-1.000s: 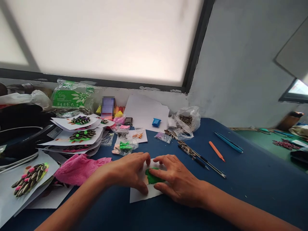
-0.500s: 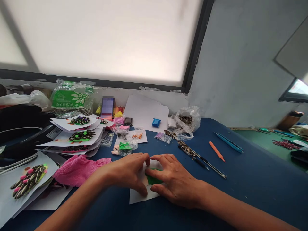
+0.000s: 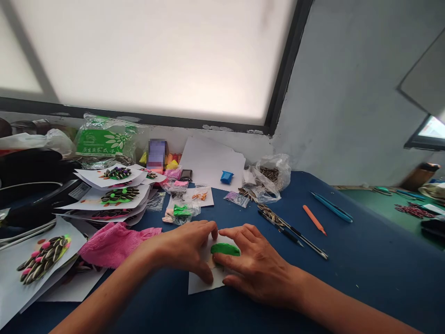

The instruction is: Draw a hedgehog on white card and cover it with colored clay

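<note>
A flattened oval of green modelling clay (image 3: 225,249) lies on a small white sheet of paper (image 3: 199,285) on the blue tabletop. On the left side of the sheet rests my left hand (image 3: 187,248), thumb and fingers spread and pressing the paper, nothing gripped. My right hand (image 3: 259,264) arches over the right part of the sheet, fingers apart. One of its fingers touches the lower edge of the clay, and its thumb sits lower on the paper. A faint tan shape just left of the clay is partly hidden by the fingers.
Papers with sunflower-seed hedgehogs (image 3: 120,195) are stacked at left beside a pink cloth (image 3: 111,246). Small clay packets (image 3: 182,211) lie behind my hands. Rightward are loose sunflower seeds (image 3: 269,213), pens (image 3: 299,232), an orange marker (image 3: 314,220) and blue tweezers (image 3: 332,207).
My right index finger has moved down from across the green clay to its lower edge, so more of the clay shows. My left hand has stayed in place on the paper.
</note>
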`<state>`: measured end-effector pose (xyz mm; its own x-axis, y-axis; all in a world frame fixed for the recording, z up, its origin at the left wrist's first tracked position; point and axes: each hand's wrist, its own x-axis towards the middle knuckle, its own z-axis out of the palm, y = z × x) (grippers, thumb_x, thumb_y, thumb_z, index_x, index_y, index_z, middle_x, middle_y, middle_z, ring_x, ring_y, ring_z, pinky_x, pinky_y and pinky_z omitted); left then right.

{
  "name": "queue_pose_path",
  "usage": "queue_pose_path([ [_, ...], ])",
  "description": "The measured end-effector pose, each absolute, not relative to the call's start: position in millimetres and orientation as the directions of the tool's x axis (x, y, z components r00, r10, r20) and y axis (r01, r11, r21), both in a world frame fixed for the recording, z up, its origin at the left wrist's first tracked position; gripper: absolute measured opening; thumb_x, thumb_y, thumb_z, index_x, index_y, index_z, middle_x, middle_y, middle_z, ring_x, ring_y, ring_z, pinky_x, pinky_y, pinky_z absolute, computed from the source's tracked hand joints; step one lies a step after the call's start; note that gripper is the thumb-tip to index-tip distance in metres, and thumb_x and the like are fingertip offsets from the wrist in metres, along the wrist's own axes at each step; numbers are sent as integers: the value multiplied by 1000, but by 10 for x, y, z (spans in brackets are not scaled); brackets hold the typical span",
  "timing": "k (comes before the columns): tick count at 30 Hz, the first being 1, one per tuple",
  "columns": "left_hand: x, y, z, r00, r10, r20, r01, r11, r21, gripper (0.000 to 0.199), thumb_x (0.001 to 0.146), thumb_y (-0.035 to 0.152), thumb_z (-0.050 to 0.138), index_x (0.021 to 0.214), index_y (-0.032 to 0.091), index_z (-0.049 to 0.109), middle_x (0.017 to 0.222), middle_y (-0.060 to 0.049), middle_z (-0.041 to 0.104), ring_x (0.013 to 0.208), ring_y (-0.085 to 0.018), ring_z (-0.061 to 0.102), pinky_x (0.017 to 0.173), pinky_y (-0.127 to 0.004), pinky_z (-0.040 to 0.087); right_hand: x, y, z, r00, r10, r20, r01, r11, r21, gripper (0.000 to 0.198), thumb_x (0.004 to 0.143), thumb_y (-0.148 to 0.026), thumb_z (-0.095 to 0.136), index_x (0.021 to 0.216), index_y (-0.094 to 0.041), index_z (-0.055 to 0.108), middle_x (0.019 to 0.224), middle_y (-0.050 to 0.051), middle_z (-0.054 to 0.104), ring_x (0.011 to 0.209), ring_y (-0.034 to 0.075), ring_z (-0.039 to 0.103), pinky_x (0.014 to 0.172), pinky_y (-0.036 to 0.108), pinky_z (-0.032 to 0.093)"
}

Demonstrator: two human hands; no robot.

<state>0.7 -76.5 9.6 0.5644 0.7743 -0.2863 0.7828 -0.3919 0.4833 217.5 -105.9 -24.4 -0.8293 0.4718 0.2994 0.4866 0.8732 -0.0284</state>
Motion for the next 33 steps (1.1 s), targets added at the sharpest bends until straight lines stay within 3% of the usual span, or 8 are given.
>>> queue_pose_path([
  [10,10,-747,73,562,772,-296,786,-388,481,63,54,39,84,107,25,54,96,1,57,88,-22,55,67,-25,40,2226,-1068,-275,-831,413,372,440,898,-13,27,99,-34,44,116,-20,61,132,15,48,119,26,45,96,43,33],
  [15,4,-737,42,573,768,-285,776,-397,490,65,54,41,84,109,25,54,97,1,57,89,-23,55,68,-25,40,2234,-1075,-252,-861,376,342,404,915,10,31,100,-39,43,119,-22,59,133,14,46,116,27,46,94,45,35],
  [26,-1,-741,59,572,770,-282,776,-396,491,62,53,41,85,105,26,54,92,3,55,86,-21,55,67,-25,40,2282,-1097,-299,-804,470,363,489,871,-47,32,99,-36,43,121,-20,61,133,17,48,119,28,46,94,46,36],
  [33,7,-738,79,573,765,-295,781,-399,481,62,54,39,83,107,25,54,92,3,54,87,-21,55,67,-24,40,2264,-1097,-260,-811,500,303,516,856,-31,35,100,-40,41,120,-21,62,134,17,48,119,30,46,95,48,36],
])
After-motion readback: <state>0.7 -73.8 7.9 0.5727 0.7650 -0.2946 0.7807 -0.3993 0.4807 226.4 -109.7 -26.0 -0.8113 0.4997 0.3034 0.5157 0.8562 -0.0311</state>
